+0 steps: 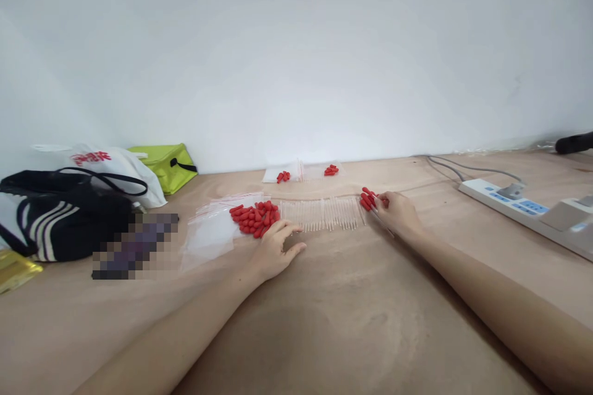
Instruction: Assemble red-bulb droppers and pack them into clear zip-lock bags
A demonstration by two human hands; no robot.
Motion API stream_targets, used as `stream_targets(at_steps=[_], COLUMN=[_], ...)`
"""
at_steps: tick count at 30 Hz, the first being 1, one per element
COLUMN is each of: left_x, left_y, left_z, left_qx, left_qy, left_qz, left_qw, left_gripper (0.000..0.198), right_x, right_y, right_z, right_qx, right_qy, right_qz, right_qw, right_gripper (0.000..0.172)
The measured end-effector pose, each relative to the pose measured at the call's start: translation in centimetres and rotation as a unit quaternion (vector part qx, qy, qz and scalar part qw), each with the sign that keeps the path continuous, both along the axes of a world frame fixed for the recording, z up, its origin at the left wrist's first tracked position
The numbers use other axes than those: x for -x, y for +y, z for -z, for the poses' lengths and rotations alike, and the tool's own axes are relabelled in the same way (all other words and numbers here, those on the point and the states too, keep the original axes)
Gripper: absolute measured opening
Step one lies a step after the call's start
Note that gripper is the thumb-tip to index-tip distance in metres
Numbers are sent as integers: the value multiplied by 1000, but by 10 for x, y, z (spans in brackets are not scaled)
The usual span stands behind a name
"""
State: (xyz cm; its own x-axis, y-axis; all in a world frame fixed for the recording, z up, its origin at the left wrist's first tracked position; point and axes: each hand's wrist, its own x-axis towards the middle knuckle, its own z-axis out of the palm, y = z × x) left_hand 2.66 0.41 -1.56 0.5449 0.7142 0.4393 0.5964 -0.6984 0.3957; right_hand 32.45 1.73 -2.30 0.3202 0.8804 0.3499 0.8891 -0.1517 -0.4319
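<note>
My left hand (277, 251) rests at the near edge of a pile of red rubber bulbs (252, 220), its fingers apart and thumb stretched to the right. A row of thin clear dropper tubes (324, 215) lies on the table between my hands. At the right end of that row, my right hand (395, 210) is closed in a pinch on a dropper, a thin tube slanting down beneath the fingers. Beside its fingertips lie several red-topped droppers (367, 199). Which red bulb belongs to the pinched tube is partly hidden.
Clear zip bags (210, 237) lie left of the bulbs. Two bags with red-topped pieces, a left bag (271, 175) and a right bag (315, 171), lie by the wall. A black bag (69, 213) and green bag (173, 166) stand left; a power strip (491, 194) lies right.
</note>
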Motion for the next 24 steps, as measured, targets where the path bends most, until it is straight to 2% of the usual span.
stream_targets(at_steps=[4,8,13,16,19,24], left_x=[1,0,-2,-2,2,14], left_y=[-1,0,1,2,8,23], left_z=[-1,-2,-1,-1,-5,-15], left_qx=[4,2,-29,-69,-108,-123], left_qy=[2,0,8,22,56,103], left_qz=[2,9,-18,-71,-153,-271], left_qw=[1000,1000,999,995,981,949], left_gripper=[17,14,8,6,10,13], right_x=[1,5,18,26,31,38], right_y=[-3,-7,-7,-4,0,6], right_z=[3,-2,-9,-11,-13,-10], right_qx=[30,40,39,79,119,122], right_qy=[-8,-43,-81,-107,-128,-176], right_qz=[15,41,0,-16,-21,-22], right_qw=[999,997,996,991,984,976], right_gripper=[25,29,29,30,31,25])
